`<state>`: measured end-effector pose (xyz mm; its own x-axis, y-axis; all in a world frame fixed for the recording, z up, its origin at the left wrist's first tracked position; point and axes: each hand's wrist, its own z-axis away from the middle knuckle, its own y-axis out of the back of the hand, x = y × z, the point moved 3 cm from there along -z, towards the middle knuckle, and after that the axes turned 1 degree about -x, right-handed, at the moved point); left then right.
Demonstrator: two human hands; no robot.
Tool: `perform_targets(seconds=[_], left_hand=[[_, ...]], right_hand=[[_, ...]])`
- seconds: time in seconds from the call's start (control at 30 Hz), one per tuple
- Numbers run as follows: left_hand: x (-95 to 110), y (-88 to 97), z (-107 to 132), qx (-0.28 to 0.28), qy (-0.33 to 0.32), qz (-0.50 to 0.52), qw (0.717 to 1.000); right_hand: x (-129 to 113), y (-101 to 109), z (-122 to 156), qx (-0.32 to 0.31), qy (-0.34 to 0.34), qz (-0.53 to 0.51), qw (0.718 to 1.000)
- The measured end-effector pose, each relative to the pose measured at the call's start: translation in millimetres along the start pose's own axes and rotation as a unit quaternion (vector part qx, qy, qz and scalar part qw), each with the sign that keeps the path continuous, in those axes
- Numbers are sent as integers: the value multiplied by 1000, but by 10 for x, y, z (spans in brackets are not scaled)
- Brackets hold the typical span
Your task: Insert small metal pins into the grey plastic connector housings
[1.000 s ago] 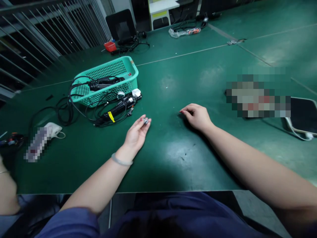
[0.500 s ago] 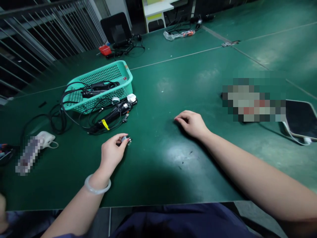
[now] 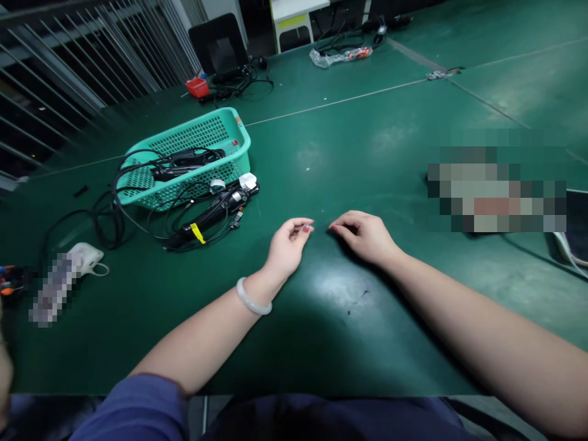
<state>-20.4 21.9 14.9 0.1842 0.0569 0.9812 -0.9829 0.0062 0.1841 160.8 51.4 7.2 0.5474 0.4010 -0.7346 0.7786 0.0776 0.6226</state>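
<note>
My left hand [image 3: 285, 248], with a pale bangle [image 3: 252, 298] at the wrist, hovers near the middle of the green table [image 3: 294, 343]. Its thumb and fingers are curled together; whether anything small sits in them I cannot make out. Just to the right, my right hand [image 3: 367, 234] rests with its thumb and index finger pinched. Its fingertips point at the left ones across a narrow gap. What the right fingers hold, if anything, is hidden. Left of both hands lies a black handheld device [image 3: 209, 214] with a yellow tag and coiled cable.
A teal plastic basket [image 3: 184, 141] holds more black cabled devices. A white adapter [image 3: 87, 257] lies at the left, a phone [image 3: 577, 223] at the right edge beside blurred items. Behind are a red box [image 3: 197, 87], cables and a plastic bag [image 3: 328, 58]. Another person's arm [image 3: 4, 373] shows at left.
My left hand has moved right, close to my right hand. The small grey and black piece in its fingers earlier no longer shows. My right hand keeps its pinch; the view has shifted slightly.
</note>
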Motion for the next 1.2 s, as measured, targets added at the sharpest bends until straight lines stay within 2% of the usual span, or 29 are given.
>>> perform_targets(seconds=[0.1,0.27,0.33,0.43,0.53,0.63,0.7,0.8,0.9,1.0,1.2], left_hand=[[118,-102,-59,-3,0,125,992],[72,74,10,50,19,222,974],[24,60,27,50,35,242,968],[5,-91,33,-8,64,262,963],[24,-221,36,-76,90,330,937],[26,-190,28,-80,94,411,903],[9,-118,15,-61,93,433,894],[-27,-38,-12,-21,103,430,897],[-58,-26,-37,10,113,413,903],[-91,-44,-52,24,114,396,911],[-102,-67,-36,20,114,350,930]], right_hand=[[-2,11,2,-4,-17,3,1000],[-28,1,2,-42,-15,17,999],[-39,20,8,-66,-15,26,997],[-37,119,29,-94,-52,66,992],[-20,250,59,-132,-119,126,976],[-37,291,82,-179,-129,150,964],[-54,265,88,-178,-119,167,962],[-105,168,102,-162,-69,161,971],[-191,82,128,-135,-2,143,980],[-263,32,150,-107,33,151,982],[-271,-78,148,-146,81,158,973]])
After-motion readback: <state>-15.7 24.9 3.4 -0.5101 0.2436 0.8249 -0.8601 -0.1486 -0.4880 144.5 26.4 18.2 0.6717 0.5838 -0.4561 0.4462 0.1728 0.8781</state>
